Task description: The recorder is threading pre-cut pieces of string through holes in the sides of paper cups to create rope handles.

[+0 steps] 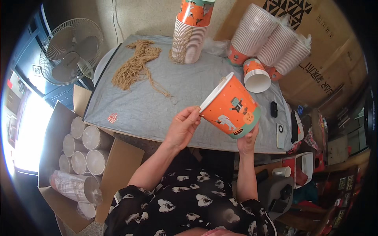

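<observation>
An orange paper bucket (232,106) with a green base and printed figures is held tilted above the front of the table, its white rim turned up to the left. My left hand (185,125) pinches the bucket near its rim, thumb and fingers closed together. Under the green base, my right hand (249,141) supports the bucket, with part of its fingers hidden behind it. A bit of string shows at the rim opening. Farther back lies a loose bundle of tan string (136,65), with strands trailing toward the middle.
A tall stack of buckets (190,43) with string draped on it stands at the back. Plastic-wrapped stacks (254,29) and a small group of nested buckets (258,80) sit back right. A carton (122,163) of wrapped stacks stands at left, near a fan (71,51).
</observation>
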A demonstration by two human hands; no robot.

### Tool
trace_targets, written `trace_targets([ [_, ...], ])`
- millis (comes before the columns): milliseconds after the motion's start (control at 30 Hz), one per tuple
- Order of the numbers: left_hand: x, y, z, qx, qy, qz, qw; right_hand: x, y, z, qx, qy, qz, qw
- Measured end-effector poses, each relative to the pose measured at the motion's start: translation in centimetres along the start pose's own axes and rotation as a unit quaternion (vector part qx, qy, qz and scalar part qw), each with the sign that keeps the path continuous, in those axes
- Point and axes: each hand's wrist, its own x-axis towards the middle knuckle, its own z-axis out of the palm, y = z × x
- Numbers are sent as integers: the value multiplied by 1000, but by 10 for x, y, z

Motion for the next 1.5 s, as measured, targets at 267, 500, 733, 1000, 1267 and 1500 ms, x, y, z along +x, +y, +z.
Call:
trace_targets([
  [267,2,1,12,25,-45,-46,998,27,-18,9,-20,58,15,998],
  [500,79,102,33,-8,-139,-38,990,145,-61,14,-62,15,-42,997],
  [733,242,224,65,-64,-174,78,980,329,-136,94,-234,-142,-210,938],
  [1000,357,264,77,64,-29,123,990,462,-139,169,-380,-232,-153,882],
  [1267,402,258,38,83,-54,168,981,518,-96,186,-454,-251,-61,853],
  [1500,396,235,4,109,-13,158,981,527,-67,216,-520,-271,-57,808],
])
